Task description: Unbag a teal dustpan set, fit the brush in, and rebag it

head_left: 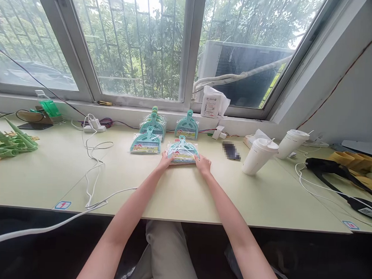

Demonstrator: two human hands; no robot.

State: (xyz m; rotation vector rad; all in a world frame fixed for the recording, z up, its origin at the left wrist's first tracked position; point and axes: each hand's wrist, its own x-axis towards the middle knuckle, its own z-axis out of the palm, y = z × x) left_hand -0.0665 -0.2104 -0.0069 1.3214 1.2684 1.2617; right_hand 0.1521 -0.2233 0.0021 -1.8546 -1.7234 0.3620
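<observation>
At the centre of the frame a flat teal plastic dustpan-and-brush set sealed in a glossy clear bag (183, 151) lies on the smooth, matte pale-green tabletop (178, 196); its fan-shaped pan narrows to a looped handle that points toward the window, and a colourful printed card shows along its near edge. The left hand (165, 160) presses against the packet's left edge and the right hand (203, 164) against its right edge, fingers curved onto the crinkled wrap, so both hold the packet between them rather than lifting it; it rests flat on the table. Just left of it lies a second identical bagged teal set (146, 141), and behind that, nearer the sill, a small stack of the same sets (153, 124) and one more bagged set (187, 126) a little right of the stack. Right of centre two tall white paper cups with lids and straws (260, 155) lean at a tilt. A thin white cable (92, 168) loops across the left half of the table, and bright green plastic clips (9, 143) sit piled at the far left edge. A black strap (331, 173) lies at the right.
</observation>
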